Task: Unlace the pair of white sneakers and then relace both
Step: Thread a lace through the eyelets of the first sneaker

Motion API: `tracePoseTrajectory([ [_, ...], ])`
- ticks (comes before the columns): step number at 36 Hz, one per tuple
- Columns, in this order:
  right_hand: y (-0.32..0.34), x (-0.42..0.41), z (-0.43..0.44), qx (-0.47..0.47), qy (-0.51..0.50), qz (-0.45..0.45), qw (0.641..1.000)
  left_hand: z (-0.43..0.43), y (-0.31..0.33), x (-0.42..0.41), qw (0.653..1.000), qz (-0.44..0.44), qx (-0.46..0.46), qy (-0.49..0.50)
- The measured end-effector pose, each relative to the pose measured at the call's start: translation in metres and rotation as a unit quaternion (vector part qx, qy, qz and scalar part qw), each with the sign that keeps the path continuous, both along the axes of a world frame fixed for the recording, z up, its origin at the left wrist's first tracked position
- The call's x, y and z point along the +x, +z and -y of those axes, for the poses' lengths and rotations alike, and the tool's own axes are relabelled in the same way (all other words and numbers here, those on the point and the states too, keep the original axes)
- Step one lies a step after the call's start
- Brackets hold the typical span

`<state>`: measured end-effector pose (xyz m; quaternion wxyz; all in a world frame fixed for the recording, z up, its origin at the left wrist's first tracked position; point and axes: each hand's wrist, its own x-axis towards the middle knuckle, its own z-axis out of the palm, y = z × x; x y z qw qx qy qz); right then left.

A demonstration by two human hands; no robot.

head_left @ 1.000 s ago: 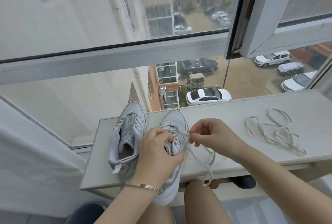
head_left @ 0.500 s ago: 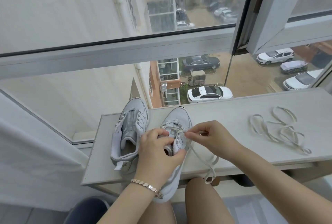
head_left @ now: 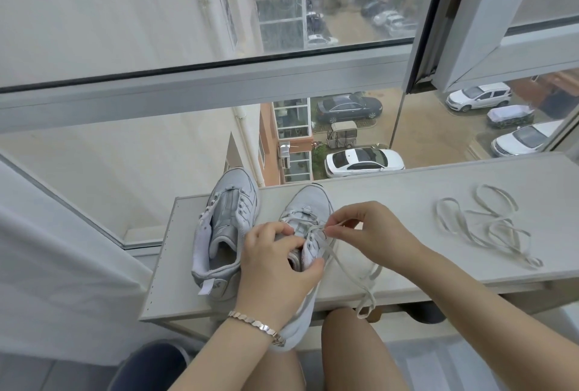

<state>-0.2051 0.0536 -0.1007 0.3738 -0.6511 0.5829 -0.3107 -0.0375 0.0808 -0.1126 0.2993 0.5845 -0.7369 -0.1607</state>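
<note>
The right grip [head_left: 372, 234] is narrow: thumb and forefinger pinch a white lace [head_left: 346, 267] right at an eyelet row of the right-hand sneaker [head_left: 308, 204]. The other fingers curl loosely above the pinch. The left grip [head_left: 275, 268] is wrapped round that same sneaker's collar and tongue. Its fingers lie over the top, and its thumb presses the side of the shoe nearest the lace. A metal bracelet [head_left: 257, 325] sits on that wrist.

The held sneaker points its toe at the far edge of the counter [head_left: 391, 199], while its heel hangs over the near edge above the person's thigh. From the pinch the lace runs down across the counter and drops off the near edge in a loop.

Just beside it, toward the left end of the counter, the second sneaker [head_left: 225, 227] stands upright with its tongue spread open. A loose lace [head_left: 488, 227] lies tangled toward the right end, well apart from both shoes. Beyond the far edge, window glass shows parked cars [head_left: 365, 162] below.
</note>
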Motion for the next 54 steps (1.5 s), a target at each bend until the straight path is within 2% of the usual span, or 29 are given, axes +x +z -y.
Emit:
tracePoseTrajectory([
  [12,-0.007,0.006,0.008,-0.001,0.022,-0.05,0.999,0.001,-0.003,0.001,1.0,-0.006,0.005,-0.006],
  [19,-0.011,0.004,0.011,0.016,0.046,0.016,0.999,0.001,-0.002,0.002,1.0,-0.021,0.005,-0.003],
  [24,-0.008,0.0,0.019,0.064,0.107,0.058,0.99,0.0,0.0,0.001,0.999,-0.033,0.005,-0.004],
  [29,0.0,-0.003,0.031,0.081,0.176,0.028,0.981,0.002,0.001,0.001,0.999,-0.03,0.004,-0.015],
  [33,0.0,0.004,0.033,0.015,0.144,0.03,0.989,0.005,-0.001,0.002,0.999,-0.031,0.016,-0.025],
  [36,-0.001,0.004,0.027,-0.055,0.143,-0.044,0.987,0.005,-0.002,0.002,0.999,-0.037,0.019,-0.023],
  [43,-0.008,0.006,0.009,-0.167,0.147,-0.146,0.964,0.005,-0.003,0.002,0.999,-0.041,0.019,-0.022],
  [49,-0.011,0.01,0.004,-0.152,0.062,-0.055,0.985,0.005,-0.003,0.001,0.999,-0.044,0.022,-0.021],
  [54,-0.024,0.02,-0.015,-0.159,-0.021,-0.023,0.987,0.006,-0.003,0.001,0.999,-0.041,0.016,-0.025],
])
